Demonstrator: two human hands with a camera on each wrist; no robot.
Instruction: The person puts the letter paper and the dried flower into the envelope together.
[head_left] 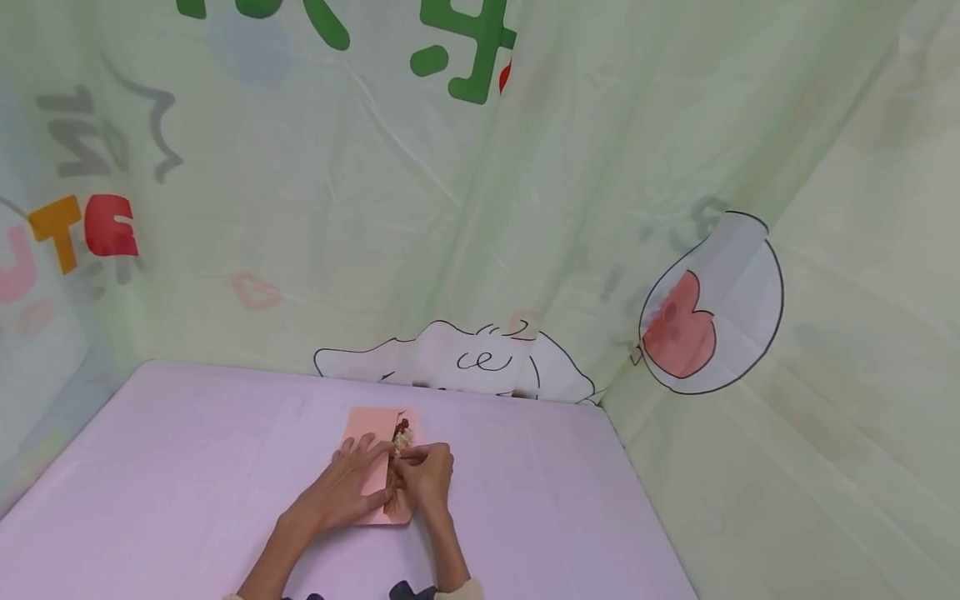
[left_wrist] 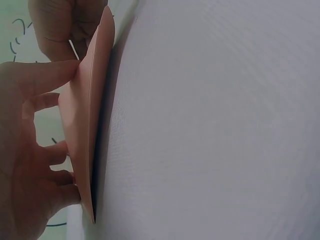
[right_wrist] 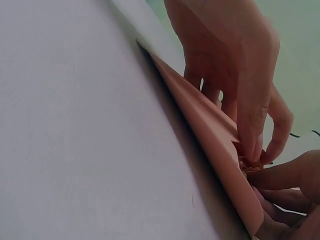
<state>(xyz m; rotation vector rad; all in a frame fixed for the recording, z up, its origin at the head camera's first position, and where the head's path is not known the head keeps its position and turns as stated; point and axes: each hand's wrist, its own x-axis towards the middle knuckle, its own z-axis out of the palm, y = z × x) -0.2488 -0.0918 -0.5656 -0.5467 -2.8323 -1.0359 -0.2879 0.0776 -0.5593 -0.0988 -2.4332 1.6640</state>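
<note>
Item: one pink paper card [head_left: 367,454], folded, lying near the middle of the lilac table [head_left: 187,467], with both your hands on it. Your left hand [head_left: 347,483] lies flat over the left part of the card, fingers nearly straight and a little spread, pressing the sheet down; in the left wrist view the fingertips [left_wrist: 65,150] meet the paper's face while its edge lifts slightly off the cloth. Your right hand [head_left: 427,473] has its fingers curled together, pinching a small dried flower sprig [head_left: 400,437] against the card, the red and pale head pointing away from you. Risks, as a judgement: the sprig looks brittle, so a hard pinch or a drag across the paper could snap the stem or shed petals; the card's raised edge could spring up if your left hand eases off, shifting the sprig out of line. Containers: none in view; the card itself is the only holder, and whether the stem sits under a flap cannot be told. Surroundings: pale green printed curtain [head_left: 525,208] behind and to the right.
</note>
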